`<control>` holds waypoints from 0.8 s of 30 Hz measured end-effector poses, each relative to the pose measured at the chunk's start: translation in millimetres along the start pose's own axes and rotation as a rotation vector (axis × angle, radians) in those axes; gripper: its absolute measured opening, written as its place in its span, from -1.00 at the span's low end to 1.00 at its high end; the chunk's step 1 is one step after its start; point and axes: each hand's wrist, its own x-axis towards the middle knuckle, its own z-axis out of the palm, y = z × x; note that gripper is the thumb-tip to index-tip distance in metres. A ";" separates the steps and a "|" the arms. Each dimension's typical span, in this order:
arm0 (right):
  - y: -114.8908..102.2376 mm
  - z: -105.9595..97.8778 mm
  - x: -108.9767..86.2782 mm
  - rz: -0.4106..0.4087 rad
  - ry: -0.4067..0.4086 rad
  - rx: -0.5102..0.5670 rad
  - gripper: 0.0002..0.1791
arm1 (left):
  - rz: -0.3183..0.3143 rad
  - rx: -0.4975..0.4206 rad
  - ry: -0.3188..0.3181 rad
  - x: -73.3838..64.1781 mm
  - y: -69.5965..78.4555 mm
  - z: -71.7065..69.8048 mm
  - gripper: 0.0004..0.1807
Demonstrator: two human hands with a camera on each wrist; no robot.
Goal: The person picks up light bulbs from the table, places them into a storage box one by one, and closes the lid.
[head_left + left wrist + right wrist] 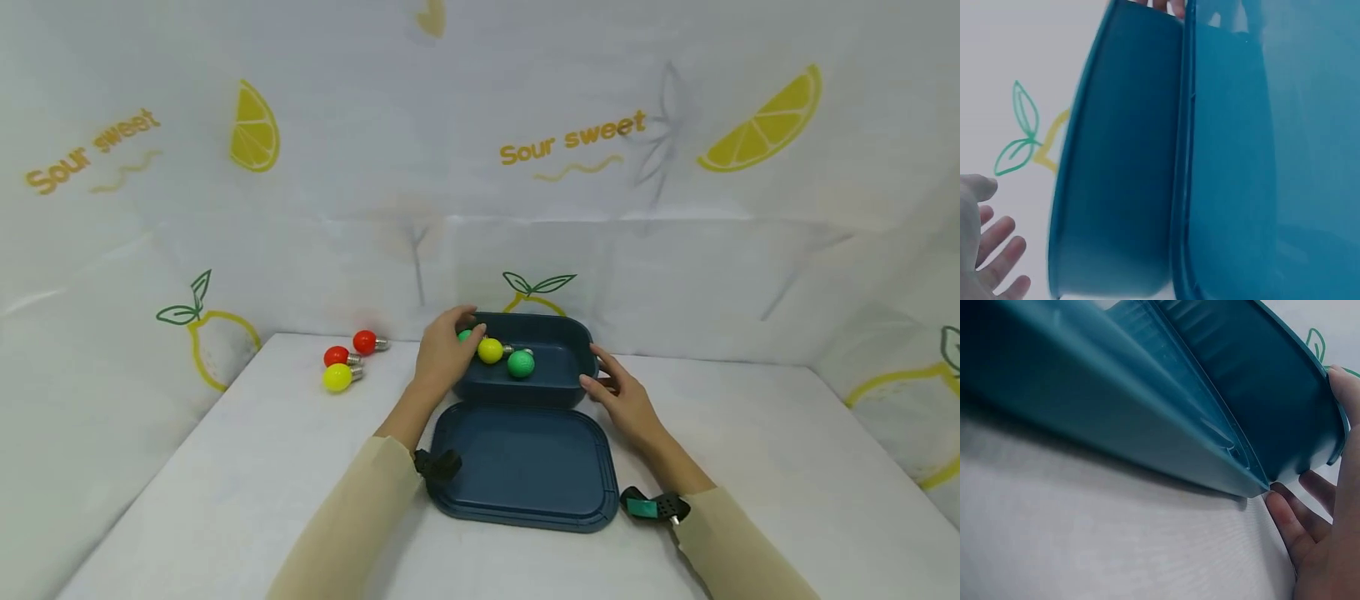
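Observation:
A dark blue rectangular container [566,354] stands upright without its cover. Inside, toward its left half, lie a yellow light bulb [491,351], a green light bulb [521,364] and another green bulb [465,335] partly behind the left hand. My left hand [444,350] is at the container's left end, its thumb overlapping the rim in the head view; the left wrist view shows its fingers [1000,250] spread and loosely bent with nothing between them. At the right end, my right hand [621,396] grips the container, thumb at the rim and fingers against the outer wall low down.
A matching flat lid [525,467] lies on the white table right in front of the container. To the left are two red bulbs [365,342] and a yellow bulb [337,377]. A white printed sheet [360,167] rises behind the table.

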 end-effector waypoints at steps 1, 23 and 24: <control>0.5 -0.3 0.0 -0.005 0.000 -0.004 -0.25 | 0.014 -0.006 0.004 -2.2 -1.2 -4.6 -0.53; -1.8 -0.3 -0.3 -0.037 0.005 -0.014 -0.27 | 0.078 0.106 0.124 -30.9 -40.9 -115.2 -0.48; -2.5 0.8 0.4 -0.037 0.002 -0.014 -0.27 | 0.067 0.130 0.114 -31.9 -43.1 -118.3 -0.47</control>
